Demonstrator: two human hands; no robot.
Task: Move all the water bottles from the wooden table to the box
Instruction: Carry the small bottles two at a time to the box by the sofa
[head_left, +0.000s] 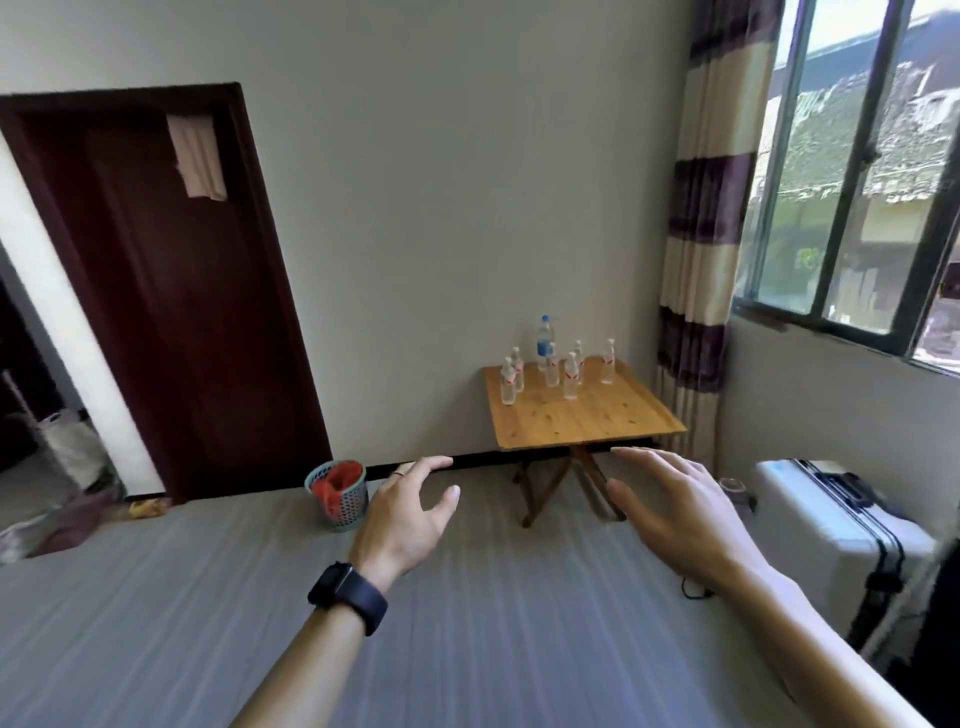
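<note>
A small wooden folding table (582, 421) stands against the far wall, some distance ahead of me. Several small clear water bottles with red labels (570, 375) stand upright on its back half. A taller bottle with a blue cap and label (544, 340) stands behind them. My left hand (410, 512), with a black watch on the wrist and a ring, is raised in front of me with relaxed fingers and holds nothing. My right hand (675, 512) is raised beside it, fingers spread, empty. Both hands are well short of the table. No box is in view.
A white suitcase (852, 525) lies on the floor at the right, below the window (852, 171) and striped curtain (706, 218). A blue mesh bin with a red bag (340, 493) stands by the wall left of the table. A dark door (171, 291) is at left.
</note>
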